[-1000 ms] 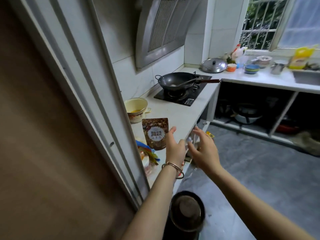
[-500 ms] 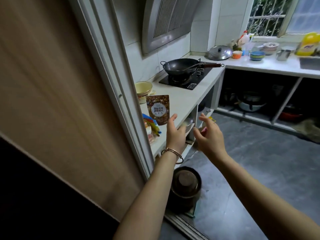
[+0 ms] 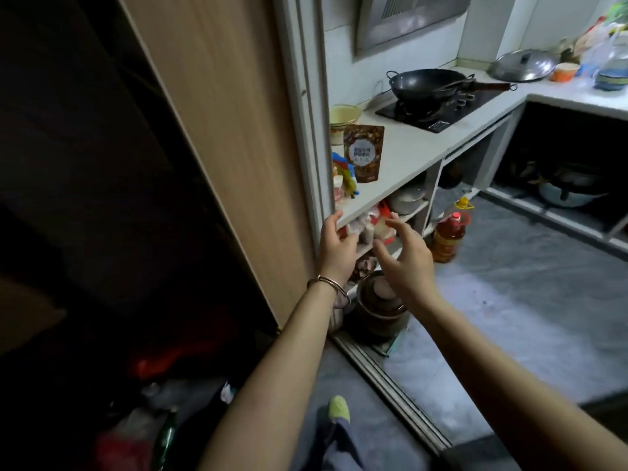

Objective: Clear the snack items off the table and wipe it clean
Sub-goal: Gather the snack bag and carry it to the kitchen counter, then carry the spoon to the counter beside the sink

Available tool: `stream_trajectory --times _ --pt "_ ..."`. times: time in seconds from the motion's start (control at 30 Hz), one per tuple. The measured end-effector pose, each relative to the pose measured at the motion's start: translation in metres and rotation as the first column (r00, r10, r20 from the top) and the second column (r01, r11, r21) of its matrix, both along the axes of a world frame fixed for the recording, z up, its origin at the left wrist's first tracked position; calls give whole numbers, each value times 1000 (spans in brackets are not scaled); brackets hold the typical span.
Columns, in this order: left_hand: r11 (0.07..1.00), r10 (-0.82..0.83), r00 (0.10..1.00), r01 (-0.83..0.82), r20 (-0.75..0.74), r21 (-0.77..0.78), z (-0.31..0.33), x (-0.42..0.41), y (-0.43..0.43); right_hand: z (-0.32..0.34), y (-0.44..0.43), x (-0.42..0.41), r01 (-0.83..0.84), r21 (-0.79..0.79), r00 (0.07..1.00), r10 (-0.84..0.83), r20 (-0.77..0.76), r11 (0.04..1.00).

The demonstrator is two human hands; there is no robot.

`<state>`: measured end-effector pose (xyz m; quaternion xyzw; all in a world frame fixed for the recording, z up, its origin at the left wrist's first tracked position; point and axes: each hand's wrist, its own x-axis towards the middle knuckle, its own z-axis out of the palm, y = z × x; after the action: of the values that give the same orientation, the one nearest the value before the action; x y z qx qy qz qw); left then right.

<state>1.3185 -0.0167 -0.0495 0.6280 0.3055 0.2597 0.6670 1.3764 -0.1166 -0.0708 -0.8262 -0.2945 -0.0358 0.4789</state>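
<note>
- Kitchen seen through a doorway: a wooden door panel (image 3: pixel 221 130) fills the left side, and its white frame meets the near end of a white tabletop (image 3: pixel 411 154).
- The tabletop runs away from the doorway along the tiled wall, then turns right at the far corner. Its front edge overhangs open shelves.
- A brown snack pouch (image 3: pixel 363 154) stands upright near the tabletop's near end, set back from the front edge.
- Bright wrappers (image 3: pixel 344 178) lie just beside the pouch, against the door frame, and a yellow bowl (image 3: pixel 344 114) sits behind it.
- Farther along, a black wok (image 3: pixel 424 83) rests on a hob (image 3: pixel 438 113). A bare stretch of tabletop lies between the hob and the pouch.
- The left hand (image 3: pixel 336 248), a bracelet (image 3: pixel 328 284) on its wrist, is raised at the front edge below the wrappers. Its grip is wide, with the fingers spread around nothing. Whether the fingertips touch the edge cannot be told.
- The right hand (image 3: pixel 406 261) hovers just beside it, in front of packets on the shelf (image 3: pixel 413 212). Its grip is wide too, and its fingers are loosely fanned.
- Below the hands a dark pot (image 3: pixel 380 305) sits on the floor beside the sliding-door track (image 3: pixel 390 379).
- An oil bottle (image 3: pixel 448 236) stands at the foot of the shelf divider.
- To the right, the grey floor (image 3: pixel 526 300) lies open.
</note>
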Motion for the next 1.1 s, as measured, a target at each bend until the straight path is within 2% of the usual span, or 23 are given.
stream_trajectory --times 0.17,0.53,0.8,1.1 --pt "990 115 991 -109 -66 86 -9 -74 3 -2 6 -61 -137 -17 991 137 2 990" --pt "950 298 954 -293 -42 105 -5 -247 32 12 58 -208 -369 -24 928 370 38 929" --pt "893 435 898 -419 -70 166 -9 -399 62 10 99 -350 -491 -5 871 491 25 871" --pt "811 582 809 -570 -84 130 -23 -547 94 -5 141 -486 -622 -64 781 624 6 780"
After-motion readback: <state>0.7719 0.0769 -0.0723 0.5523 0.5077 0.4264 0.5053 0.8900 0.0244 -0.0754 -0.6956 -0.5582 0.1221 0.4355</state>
